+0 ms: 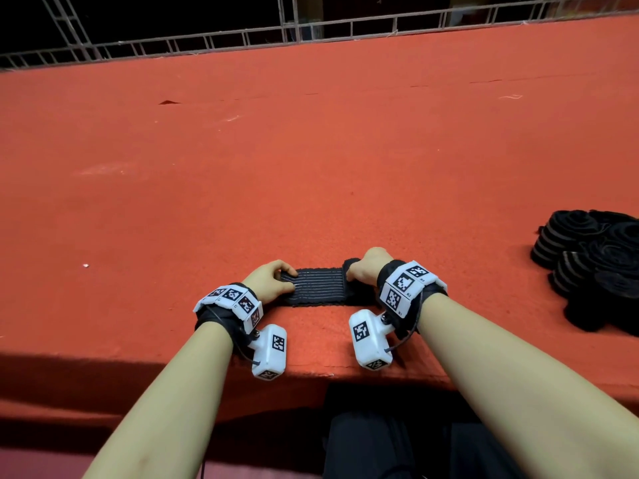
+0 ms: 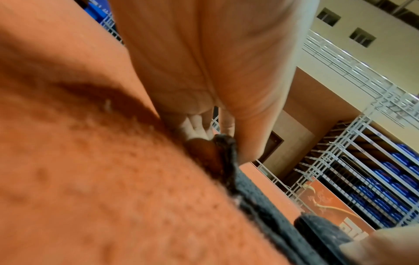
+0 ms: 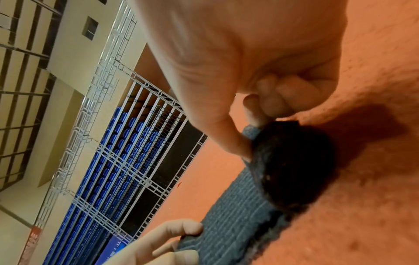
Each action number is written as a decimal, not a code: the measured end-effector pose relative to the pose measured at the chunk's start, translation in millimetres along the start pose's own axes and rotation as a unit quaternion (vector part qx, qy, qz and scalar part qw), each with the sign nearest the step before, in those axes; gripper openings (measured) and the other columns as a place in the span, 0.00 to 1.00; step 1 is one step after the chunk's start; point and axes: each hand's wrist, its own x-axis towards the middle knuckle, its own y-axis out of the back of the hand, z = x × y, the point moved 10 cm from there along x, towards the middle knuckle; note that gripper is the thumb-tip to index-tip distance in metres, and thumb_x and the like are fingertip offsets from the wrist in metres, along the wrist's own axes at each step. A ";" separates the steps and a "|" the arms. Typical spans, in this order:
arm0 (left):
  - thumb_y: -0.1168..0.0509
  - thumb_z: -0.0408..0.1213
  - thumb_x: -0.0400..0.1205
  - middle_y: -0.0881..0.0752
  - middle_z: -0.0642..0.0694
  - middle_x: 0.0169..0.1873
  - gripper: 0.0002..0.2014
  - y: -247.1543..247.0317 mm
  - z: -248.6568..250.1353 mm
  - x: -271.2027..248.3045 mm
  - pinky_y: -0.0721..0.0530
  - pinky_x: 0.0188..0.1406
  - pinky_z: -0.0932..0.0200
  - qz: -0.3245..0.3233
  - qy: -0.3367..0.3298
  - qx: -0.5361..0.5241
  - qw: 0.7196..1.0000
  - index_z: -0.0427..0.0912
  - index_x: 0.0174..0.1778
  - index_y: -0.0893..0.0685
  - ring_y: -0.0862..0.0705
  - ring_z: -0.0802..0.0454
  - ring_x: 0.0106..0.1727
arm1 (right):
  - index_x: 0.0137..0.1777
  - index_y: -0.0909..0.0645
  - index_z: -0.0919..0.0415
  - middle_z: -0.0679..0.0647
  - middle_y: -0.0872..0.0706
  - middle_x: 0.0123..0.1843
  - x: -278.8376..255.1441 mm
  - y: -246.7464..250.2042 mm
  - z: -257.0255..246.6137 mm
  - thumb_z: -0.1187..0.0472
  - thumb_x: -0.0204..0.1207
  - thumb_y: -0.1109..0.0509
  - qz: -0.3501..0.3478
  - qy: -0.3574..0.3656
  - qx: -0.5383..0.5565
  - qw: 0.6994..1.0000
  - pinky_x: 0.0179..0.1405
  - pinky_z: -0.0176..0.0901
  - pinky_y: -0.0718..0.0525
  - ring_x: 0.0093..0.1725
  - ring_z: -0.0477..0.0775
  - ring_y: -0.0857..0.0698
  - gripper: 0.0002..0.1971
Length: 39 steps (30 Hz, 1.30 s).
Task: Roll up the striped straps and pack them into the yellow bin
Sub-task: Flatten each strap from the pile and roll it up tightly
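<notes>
Strap (image 1: 318, 286) flat at table's (image 1: 311, 150) near edge, rolling just begun. My left hand (image 1: 271, 280) pinches one end; right hand (image 1: 364, 267) pinches the turned-over start. Next: keep winding tightly leftward.

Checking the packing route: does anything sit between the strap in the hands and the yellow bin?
Cannot tell: no yellow bin shows in any view. Both hands grip the strap; only rolled straps lie to the right.

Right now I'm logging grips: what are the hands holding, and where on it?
One striped strap: left hand pinches its left end, right hand grips its partly rolled right end.
</notes>
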 end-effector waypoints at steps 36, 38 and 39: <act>0.31 0.32 0.74 0.20 0.47 0.38 0.21 -3.7 -33.8 0.5 0.19 0.54 0.47 0.069 0.078 -0.165 0.981 0.44 0.63 0.25 0.19 0.49 0.42 | 0.49 0.24 0.68 0.59 0.23 0.32 -5.0 -38.4 -27.8 0.57 0.77 0.34 -0.073 -0.015 0.049 0.996 0.28 0.39 0.26 0.27 0.55 0.24 0.12; 0.31 0.31 0.74 0.20 0.48 0.37 0.22 -3.7 -34.7 0.7 0.19 0.53 0.48 0.072 0.082 -0.173 0.979 0.42 0.64 0.26 0.19 0.50 0.42 | 0.50 0.23 0.67 0.59 0.21 0.33 -2.8 -36.5 -22.9 0.55 0.75 0.28 -0.063 -0.022 0.053 0.996 0.29 0.40 0.25 0.29 0.55 0.23 0.15; 0.31 0.30 0.74 0.20 0.48 0.36 0.22 -4.1 -34.4 0.2 0.20 0.52 0.50 0.073 0.083 -0.181 0.977 0.41 0.64 0.26 0.19 0.50 0.41 | 0.53 0.22 0.66 0.59 0.18 0.38 -2.3 -37.4 -22.5 0.53 0.72 0.25 -0.057 -0.023 0.057 0.996 0.32 0.42 0.23 0.33 0.56 0.20 0.18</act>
